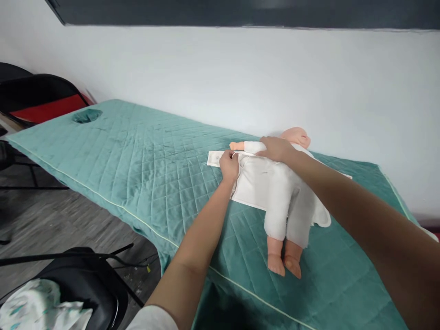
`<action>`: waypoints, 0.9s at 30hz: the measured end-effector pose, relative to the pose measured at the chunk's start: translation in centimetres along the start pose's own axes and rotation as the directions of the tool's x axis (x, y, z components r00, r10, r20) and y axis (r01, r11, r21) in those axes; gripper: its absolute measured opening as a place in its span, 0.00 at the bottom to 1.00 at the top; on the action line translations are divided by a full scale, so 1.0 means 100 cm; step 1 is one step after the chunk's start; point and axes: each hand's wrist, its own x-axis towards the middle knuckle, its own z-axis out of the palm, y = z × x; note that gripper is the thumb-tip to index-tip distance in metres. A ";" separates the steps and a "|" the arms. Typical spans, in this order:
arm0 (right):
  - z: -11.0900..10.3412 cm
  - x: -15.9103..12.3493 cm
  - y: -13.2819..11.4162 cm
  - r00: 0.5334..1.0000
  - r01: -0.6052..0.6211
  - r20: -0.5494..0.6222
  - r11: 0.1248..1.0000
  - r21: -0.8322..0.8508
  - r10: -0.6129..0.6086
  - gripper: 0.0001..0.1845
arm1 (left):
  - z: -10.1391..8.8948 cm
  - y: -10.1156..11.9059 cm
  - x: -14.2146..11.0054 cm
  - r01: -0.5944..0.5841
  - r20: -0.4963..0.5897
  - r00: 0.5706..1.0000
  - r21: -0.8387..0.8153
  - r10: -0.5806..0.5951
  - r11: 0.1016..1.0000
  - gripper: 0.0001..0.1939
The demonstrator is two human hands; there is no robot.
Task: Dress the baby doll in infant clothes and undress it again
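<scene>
Doll stretches feet toward us, head to wall, under our right hand, grip unclear. Our left hand, alongside, pinches white cloth.

Left arm extends upward from the lower edge, inclined rightward, forearm bare; left wrist roughly straight; left hand with fingers curled inward, thumb and forefinger drawn together; right arm enters from the lower right, slanting up and leftward; right hand back uppermost, fingers partly hidden; hands near each other, not touching.
</scene>
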 end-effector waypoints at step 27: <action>0.031 -0.024 -0.019 0.999 0.031 -0.016 0.994 -0.109 -0.032 0.27 | 0.006 0.007 -0.023 -0.565 0.467 0.785 0.274 0.406 0.778 0.03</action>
